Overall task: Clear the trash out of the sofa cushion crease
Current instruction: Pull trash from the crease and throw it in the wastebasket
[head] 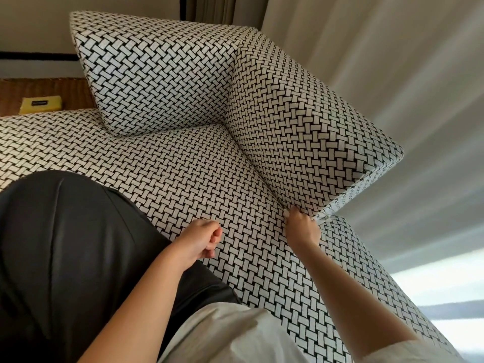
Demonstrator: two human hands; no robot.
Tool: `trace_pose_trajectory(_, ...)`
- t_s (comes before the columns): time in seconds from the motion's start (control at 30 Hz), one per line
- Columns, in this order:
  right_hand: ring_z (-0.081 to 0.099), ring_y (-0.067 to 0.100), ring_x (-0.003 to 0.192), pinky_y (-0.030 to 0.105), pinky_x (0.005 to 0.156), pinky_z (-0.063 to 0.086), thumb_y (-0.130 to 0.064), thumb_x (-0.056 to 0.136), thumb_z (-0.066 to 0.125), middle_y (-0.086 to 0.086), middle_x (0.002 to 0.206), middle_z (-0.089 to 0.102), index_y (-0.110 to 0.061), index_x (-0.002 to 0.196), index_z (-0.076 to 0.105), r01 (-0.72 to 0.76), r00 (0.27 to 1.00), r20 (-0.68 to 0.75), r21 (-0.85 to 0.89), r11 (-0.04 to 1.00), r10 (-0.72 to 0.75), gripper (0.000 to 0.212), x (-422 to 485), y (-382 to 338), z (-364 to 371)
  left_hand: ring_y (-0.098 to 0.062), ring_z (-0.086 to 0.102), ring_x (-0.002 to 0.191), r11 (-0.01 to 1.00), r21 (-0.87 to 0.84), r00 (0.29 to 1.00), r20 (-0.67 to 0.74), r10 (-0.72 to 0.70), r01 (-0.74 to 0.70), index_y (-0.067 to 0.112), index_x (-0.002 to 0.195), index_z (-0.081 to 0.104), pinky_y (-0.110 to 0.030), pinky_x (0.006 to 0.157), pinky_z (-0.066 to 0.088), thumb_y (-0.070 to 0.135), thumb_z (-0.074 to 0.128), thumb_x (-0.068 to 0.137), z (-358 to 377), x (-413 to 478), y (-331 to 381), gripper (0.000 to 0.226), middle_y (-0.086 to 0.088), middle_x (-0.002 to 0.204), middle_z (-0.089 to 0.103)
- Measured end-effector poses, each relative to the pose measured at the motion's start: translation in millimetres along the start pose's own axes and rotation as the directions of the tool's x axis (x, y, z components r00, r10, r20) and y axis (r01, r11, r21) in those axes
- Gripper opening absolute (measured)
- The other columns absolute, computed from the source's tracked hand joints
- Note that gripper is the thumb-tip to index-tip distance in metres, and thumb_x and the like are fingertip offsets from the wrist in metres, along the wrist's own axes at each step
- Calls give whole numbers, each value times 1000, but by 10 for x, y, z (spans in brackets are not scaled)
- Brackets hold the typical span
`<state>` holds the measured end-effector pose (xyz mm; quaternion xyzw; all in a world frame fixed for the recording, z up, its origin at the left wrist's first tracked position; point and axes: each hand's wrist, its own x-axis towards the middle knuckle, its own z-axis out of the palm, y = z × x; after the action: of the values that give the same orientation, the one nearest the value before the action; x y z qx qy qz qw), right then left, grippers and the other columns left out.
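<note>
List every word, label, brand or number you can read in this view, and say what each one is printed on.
Dark label on the yellow packet, which lies on the wicker surface: it carries print, but it is too small and blurred to read.
Back cushion and sofa seat: woven black-and-white pattern only, no text.
Nothing else in view shows writing.
</note>
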<state>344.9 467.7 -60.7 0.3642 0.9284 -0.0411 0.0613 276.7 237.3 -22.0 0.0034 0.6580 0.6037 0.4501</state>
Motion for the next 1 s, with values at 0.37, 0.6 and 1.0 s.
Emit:
trace_pose_trajectory(0.37, 38, 8, 47, 17, 42, 27, -17, 100, 35, -2, 61, 47, -11, 83, 47, 137, 979, -198, 466, 874, -48, 22, -187, 377, 176, -10, 51, 57, 999, 19, 997, -64, -39, 41, 7, 77, 60, -20, 48, 44, 18, 41, 98, 525, 41, -113, 31, -5, 71, 57)
trace_pose_trajectory(0.6, 45, 16, 59, 22, 46, 30, -15, 96, 41, -3, 68, 52, -13, 79, 49, -9, 946, -256, 591, 807, 197, 19, -262, 668, 184, -9, 53, 56, 994, 97, 999, -19, -48, 50, 6, 83, 61, -17, 46, 44, 21, 40, 99, 791, 118, -88, 30, -3, 70, 59)
trace_pose_trajectory(1.0, 51, 20, 68, 28, 57, 35, -66, 86, 35, 3, 85, 54, -9, 99, 46, -244, 965, -56, 157, 957, 255, 59, -106, 390, 37, -10, 53, 58, 982, 171, 997, -33, -69, 74, 6, 82, 60, -17, 48, 44, 20, 42, 97, 936, 204, -94, 27, -5, 74, 59)
